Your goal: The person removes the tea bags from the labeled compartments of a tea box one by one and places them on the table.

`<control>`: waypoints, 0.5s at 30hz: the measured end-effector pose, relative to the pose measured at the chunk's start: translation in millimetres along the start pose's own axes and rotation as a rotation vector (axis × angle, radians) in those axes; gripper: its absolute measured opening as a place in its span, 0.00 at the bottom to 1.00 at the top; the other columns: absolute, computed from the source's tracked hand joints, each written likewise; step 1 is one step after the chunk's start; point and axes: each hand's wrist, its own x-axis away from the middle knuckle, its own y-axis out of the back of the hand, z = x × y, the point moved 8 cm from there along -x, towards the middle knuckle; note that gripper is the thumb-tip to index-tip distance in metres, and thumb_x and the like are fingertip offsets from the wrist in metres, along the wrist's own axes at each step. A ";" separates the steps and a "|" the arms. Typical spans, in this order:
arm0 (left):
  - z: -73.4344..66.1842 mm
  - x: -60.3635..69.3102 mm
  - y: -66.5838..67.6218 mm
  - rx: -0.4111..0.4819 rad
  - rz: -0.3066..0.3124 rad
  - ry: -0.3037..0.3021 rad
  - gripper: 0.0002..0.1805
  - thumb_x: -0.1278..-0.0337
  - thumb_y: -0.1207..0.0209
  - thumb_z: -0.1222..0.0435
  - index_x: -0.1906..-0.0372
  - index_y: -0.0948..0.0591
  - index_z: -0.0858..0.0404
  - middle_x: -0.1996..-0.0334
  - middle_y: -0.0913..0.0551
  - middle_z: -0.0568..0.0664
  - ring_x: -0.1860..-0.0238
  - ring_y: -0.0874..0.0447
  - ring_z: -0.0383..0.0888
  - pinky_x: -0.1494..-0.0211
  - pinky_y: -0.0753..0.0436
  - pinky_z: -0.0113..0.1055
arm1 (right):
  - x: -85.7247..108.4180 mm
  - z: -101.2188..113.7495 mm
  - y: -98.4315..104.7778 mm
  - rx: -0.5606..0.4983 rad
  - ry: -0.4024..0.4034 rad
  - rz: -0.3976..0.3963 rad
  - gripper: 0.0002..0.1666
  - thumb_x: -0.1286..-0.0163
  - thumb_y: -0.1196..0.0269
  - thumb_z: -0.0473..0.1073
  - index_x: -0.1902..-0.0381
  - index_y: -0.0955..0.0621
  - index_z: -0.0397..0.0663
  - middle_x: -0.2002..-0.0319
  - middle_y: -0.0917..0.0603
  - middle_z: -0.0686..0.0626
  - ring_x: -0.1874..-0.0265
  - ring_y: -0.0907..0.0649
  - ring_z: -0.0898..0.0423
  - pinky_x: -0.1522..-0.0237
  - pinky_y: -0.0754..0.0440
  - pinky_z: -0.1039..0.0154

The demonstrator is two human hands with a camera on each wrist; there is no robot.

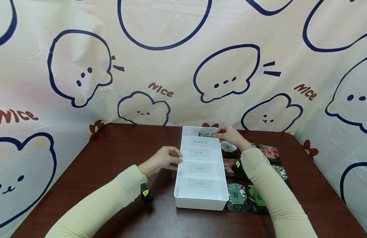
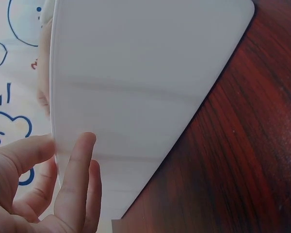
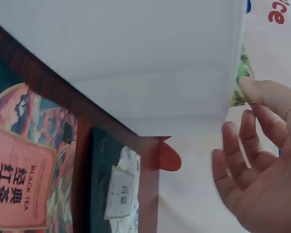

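Observation:
A white divided box [image 1: 201,193] stands on the table, with a printed label in each compartment. My right hand [image 1: 230,136] is over its far right corner and pinches a green tea packet [image 1: 205,135], part of which lies inside the far compartment. In the right wrist view, the thumb and a finger of that hand [image 3: 266,141] grip the packet's edge [image 3: 242,82] beside the box rim. My left hand [image 1: 164,160] touches the box's left rim with relaxed fingers. The left wrist view has two fingers [image 2: 75,184] lying along the outer wall.
To the right of the box lie several dark tea packets, including a teal-labelled one [image 1: 237,197], a green-labelled one [image 1: 256,198] and a pink-labelled one [image 1: 270,153]. My right forearm passes above some of them. A patterned cloth [image 1: 183,72] hangs behind the brown table [image 1: 127,138].

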 end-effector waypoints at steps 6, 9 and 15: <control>-0.5 0.7 -0.2 0.006 0.001 -0.004 0.08 0.46 0.35 0.72 0.61 0.20 0.67 0.60 0.21 0.58 0.64 0.17 0.47 0.62 0.11 0.43 | 1.1 14.9 13.7 -0.122 0.069 -0.093 0.17 0.27 0.43 0.48 0.49 0.24 0.42 0.49 0.23 0.41 0.46 0.24 0.43 0.42 0.25 0.46; -0.4 0.7 -0.4 0.009 0.002 -0.006 0.08 0.46 0.35 0.72 0.61 0.20 0.67 0.60 0.21 0.58 0.64 0.17 0.48 0.62 0.11 0.43 | 3.9 25.8 20.9 -0.192 0.131 -0.141 0.18 0.25 0.45 0.48 0.46 0.28 0.41 0.47 0.25 0.41 0.45 0.24 0.44 0.39 0.24 0.46; 0.7 -0.4 -0.3 0.007 0.004 -0.003 0.08 0.46 0.35 0.72 0.61 0.20 0.67 0.60 0.21 0.58 0.64 0.17 0.48 0.62 0.11 0.43 | 16.5 47.8 35.7 -0.293 0.220 -0.259 0.18 0.26 0.44 0.49 0.47 0.29 0.43 0.53 0.25 0.48 0.53 0.21 0.54 0.47 0.19 0.53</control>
